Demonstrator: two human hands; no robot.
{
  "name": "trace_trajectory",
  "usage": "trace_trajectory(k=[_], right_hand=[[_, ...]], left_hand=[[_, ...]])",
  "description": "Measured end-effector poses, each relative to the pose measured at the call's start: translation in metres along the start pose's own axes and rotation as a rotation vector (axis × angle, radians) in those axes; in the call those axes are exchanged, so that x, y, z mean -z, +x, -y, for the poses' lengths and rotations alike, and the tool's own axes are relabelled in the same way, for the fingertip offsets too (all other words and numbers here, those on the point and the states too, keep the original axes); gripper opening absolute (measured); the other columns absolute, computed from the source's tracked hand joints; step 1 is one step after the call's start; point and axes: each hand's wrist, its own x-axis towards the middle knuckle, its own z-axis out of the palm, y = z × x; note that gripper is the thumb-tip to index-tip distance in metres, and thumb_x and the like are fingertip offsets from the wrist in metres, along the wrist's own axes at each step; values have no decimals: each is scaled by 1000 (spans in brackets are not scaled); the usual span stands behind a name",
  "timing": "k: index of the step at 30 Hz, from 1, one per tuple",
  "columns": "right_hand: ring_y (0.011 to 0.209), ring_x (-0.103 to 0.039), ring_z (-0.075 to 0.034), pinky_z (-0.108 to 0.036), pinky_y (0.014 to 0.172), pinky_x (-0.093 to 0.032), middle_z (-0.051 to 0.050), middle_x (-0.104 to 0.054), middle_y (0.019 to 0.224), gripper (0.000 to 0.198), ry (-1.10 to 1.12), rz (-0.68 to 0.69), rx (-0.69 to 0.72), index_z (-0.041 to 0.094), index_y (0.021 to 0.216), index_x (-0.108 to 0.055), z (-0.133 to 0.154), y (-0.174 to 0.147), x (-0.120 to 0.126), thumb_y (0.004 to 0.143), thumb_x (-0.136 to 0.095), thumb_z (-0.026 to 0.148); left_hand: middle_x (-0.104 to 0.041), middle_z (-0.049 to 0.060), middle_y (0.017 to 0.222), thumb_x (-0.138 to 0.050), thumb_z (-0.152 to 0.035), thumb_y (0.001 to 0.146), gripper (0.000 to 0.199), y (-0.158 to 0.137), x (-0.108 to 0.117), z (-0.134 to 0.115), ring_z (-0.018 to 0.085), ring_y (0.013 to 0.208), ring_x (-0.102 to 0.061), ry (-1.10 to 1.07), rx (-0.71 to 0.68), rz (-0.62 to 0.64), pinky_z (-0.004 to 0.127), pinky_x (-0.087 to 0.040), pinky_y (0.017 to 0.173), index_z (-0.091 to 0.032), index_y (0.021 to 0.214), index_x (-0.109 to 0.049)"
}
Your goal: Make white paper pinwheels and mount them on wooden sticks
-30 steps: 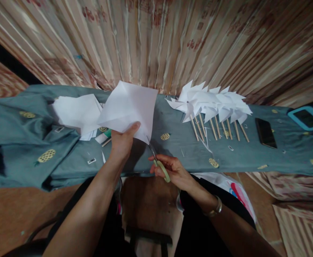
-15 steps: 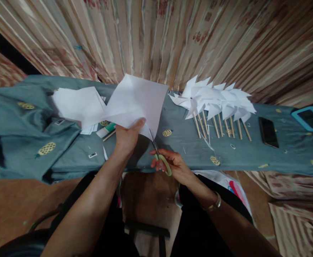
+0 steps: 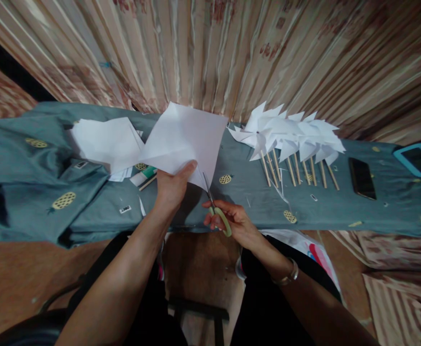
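Observation:
A white square sheet of paper is pinched in my left hand, thumb on top near the paper's lower edge. My right hand grips a pair of scissors with pale green handles, fingers through the loops. The scissor blades lie at the paper's near corner, pointing up and away from me. Whether the blades are fully closed cannot be made out. Left of the held sheet rests a pile of white paper. A green and white tube and a wooden stick lie partly hidden behind my left hand.
White paper pinwheels on wooden sticks lie in an overlapping row on the right of the cloth-covered table. Farther right are a dark phone and a blue-framed device. Thin paper scraps lie about. A pleated curtain hangs behind.
Almost nothing differs. The whole view has shifted very slightly, while the sheet, the scissors and both hands keep nearly the same positions.

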Motion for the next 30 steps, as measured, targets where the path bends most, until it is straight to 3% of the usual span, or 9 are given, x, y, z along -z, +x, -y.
trace_trajectory(k=[30], right_hand=[[58, -57, -8, -21, 55, -46, 2, -68, 71, 44, -54, -36, -51, 21, 104, -70, -8, 0, -1, 67, -81, 41]], left_hand=[[-74, 8, 95, -83, -33, 55, 37, 2, 3, 1, 25, 91, -68, -4, 11, 21, 34, -55, 85, -18, 85, -68]])
